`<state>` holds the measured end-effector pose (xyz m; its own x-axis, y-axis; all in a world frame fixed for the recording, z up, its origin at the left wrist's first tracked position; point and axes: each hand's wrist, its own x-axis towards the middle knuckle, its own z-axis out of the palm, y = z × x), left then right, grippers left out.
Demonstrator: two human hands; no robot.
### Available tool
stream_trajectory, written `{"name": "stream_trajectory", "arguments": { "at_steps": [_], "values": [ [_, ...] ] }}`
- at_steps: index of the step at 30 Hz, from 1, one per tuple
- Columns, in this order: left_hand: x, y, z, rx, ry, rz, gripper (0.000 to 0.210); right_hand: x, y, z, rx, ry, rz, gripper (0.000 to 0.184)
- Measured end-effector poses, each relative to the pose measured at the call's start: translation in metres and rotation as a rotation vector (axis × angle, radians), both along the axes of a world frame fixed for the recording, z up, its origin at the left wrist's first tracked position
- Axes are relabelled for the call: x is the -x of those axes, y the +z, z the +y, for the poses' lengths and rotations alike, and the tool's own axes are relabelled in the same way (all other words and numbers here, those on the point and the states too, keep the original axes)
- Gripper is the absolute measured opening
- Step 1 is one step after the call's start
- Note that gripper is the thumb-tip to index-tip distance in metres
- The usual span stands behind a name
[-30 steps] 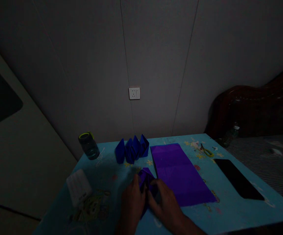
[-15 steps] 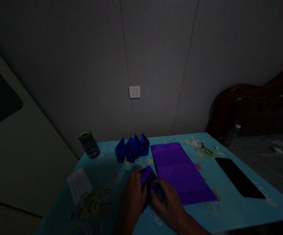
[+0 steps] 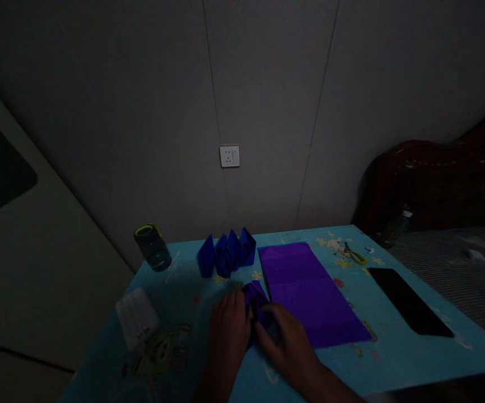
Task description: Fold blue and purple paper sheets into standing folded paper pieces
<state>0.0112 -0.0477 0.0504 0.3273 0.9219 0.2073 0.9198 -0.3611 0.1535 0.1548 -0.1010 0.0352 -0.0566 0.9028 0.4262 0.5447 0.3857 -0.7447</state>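
Between my two hands, near the front of the table, is a folded purple paper piece [image 3: 254,290], its pointed top showing above my fingers. My left hand [image 3: 229,324] is closed against its left side. On its right side my right hand [image 3: 287,341] pinches the paper between thumb and fingers. The lower part of the piece is hidden by both hands. A stack of flat purple paper sheets [image 3: 309,296] lies just to the right. Behind my hands stand several folded blue paper pieces [image 3: 228,254] in a row.
On the light blue patterned table [image 3: 183,305] stands a dark bottle [image 3: 153,249] with a yellow-green rim, and a white packet [image 3: 136,318] lies at left. Scissors [image 3: 355,256], small scraps and a black flat slab [image 3: 410,302] are at right. A wall [image 3: 267,196] borders the back.
The fingers of my left hand have shifted slightly on the purple paper piece, and more of the back of the hand shows. The right hand keeps its pinch; the view has moved slightly.
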Motion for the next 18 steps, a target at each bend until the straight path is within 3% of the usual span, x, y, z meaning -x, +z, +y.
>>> {"name": "stream_trajectory", "arguments": {
  "at_steps": [11, 18],
  "values": [
    [-0.001, 0.004, 0.0, 0.159, 0.004, -0.021, 0.028, 0.001, -0.002, 0.001, 0.098, -0.046, -0.043, 0.02],
    [0.002, -0.01, 0.002, 0.219, -0.023, -0.081, 0.039, -0.002, -0.008, 0.003, 0.122, -0.075, -0.062, 0.034]
  ]
}}
